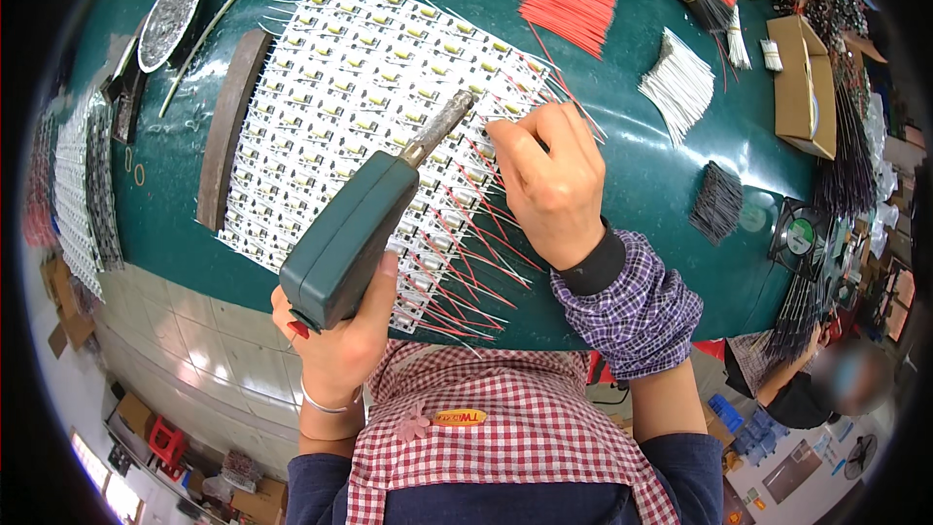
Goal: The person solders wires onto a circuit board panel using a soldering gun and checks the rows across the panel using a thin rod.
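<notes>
Soldering gun (350, 228), dark green in the body, sits in the left hand (340, 350), whose fingers and thumb are wrapped round its handle; the metal barrel (442, 123) points up and to the right across a white panel of small circuit boards (321, 97). The panel lies slanted on the green table (656, 185), directly in front of the person, with rows of yellowish and dark components all over it. Close to the barrel's end, at the panel's right edge, the right hand (556, 180) has thumb and index finger drawn together (whether a wire is caught between them I cannot tell). Short red wires (470, 217) stick out along the lower right edge, while thin white ones fringe the upper edge. A dark bar (233, 131) runs along the panel's left edge, and beyond it sits a silvery dish (170, 21). Past the panel on the right lie a red wire pile (569, 2), a white wire pile (677, 87) and a black wire pile (717, 201); an open cardboard box (795, 87) stands further right
</notes>
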Action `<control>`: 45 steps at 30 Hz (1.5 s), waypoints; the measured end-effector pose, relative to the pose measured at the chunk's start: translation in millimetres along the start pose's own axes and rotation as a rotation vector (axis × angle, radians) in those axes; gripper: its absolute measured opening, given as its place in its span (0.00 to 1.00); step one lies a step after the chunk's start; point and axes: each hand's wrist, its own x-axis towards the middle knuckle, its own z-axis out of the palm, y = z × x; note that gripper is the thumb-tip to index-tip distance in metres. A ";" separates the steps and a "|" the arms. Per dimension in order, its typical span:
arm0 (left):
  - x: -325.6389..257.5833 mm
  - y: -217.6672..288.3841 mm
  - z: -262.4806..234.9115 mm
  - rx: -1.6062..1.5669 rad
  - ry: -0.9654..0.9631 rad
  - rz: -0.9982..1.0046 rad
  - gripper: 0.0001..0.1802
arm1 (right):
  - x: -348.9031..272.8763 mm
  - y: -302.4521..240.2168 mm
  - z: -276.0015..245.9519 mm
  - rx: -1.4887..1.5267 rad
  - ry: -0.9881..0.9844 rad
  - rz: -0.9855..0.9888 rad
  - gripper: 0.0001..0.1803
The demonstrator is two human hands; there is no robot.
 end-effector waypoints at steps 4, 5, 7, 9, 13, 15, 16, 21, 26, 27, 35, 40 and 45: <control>-2.1 0.1 -1.6 -0.037 -0.024 -0.078 0.09 | -2.9 0.9 3.2 0.016 -0.020 0.028 0.08; -2.2 -0.5 -2.0 -0.098 -0.023 -0.114 0.08 | -2.8 0.1 2.9 0.014 -0.021 0.032 0.08; -1.8 -1.0 -2.7 -0.160 -0.020 -0.150 0.08 | -2.0 -1.0 1.7 0.012 -0.023 0.035 0.08; -1.1 -0.9 -3.5 -0.158 -0.023 -0.132 0.08 | -0.3 -1.8 -0.4 0.005 -0.027 0.032 0.12; -1.8 -2.0 -3.7 -0.049 -0.014 -0.047 0.08 | 0.3 -3.4 0.1 0.000 -0.028 0.032 0.12; -1.0 -2.7 -3.8 -0.138 -0.037 -0.104 0.07 | -0.8 -2.6 1.4 -0.014 -0.026 0.027 0.12; -1.1 -2.1 -4.1 -0.138 -0.038 -0.105 0.07 | -1.6 -2.5 1.9 -0.013 -0.026 0.028 0.12; 0.6 4.0 -4.2 -0.231 -0.050 -0.226 0.06 | -2.2 -3.3 1.5 -0.027 -0.049 0.025 0.07; 1.0 4.7 -5.5 -0.222 -0.059 -0.231 0.06 | -3.7 -3.1 3.6 -0.028 -0.054 0.014 0.07; 0.8 4.5 -5.7 -0.197 -0.064 -0.213 0.07 | -3.9 -3.0 3.6 -0.032 -0.055 0.010 0.07; -9.6 -5.6 -7.8 -0.055 -0.028 -0.107 0.09 | -2.9 -5.0 2.2 -0.040 -0.064 0.011 0.06; -10.3 -4.6 -7.2 0.024 -0.033 -0.010 0.09 | -3.7 -4.9 2.9 -0.049 -0.051 0.005 0.06; -10.4 -3.6 -4.8 -0.015 -0.025 -0.023 0.08 | -6.0 -3.0 1.0 -0.041 -0.034 0.010 0.07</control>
